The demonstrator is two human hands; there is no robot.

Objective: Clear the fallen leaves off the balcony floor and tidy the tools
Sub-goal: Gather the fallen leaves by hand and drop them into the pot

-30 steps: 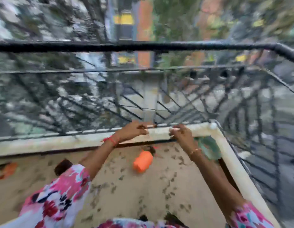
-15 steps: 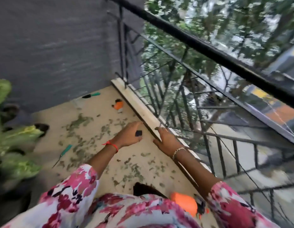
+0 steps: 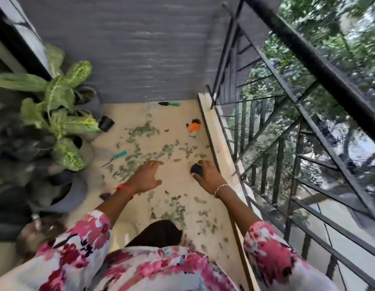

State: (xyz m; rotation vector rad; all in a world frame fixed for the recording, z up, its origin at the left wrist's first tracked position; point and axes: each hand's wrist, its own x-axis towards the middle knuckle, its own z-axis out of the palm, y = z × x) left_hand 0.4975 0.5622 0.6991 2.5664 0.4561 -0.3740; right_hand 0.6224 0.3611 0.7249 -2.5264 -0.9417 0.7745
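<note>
On the beige concrete balcony floor (image 3: 171, 116), small green fallen leaves (image 3: 140, 131) lie scattered toward 12 o'clock; the clearing looks hardly begun. Your left hand (image 3: 145, 178) hovers with fingers spread; your right hand (image 3: 207, 177) clasps a small dark object (image 3: 196, 170). Next, gather the leaves, then the thin teal-handled tool (image 3: 119, 155) at 10 o'clock.

A white top (image 3: 140, 269) with pink and red flowers is worn. A red thread (image 3: 124, 188) is noted on the left wrist, a bracelet (image 3: 221, 188) on the right.

wall (image 3: 140, 49): grey, ribbed | floor (image 3: 174, 175): beige | railing (image 3: 308, 57): black metal, right | trees (image 3: 329, 22) beyond | daylight
</note>
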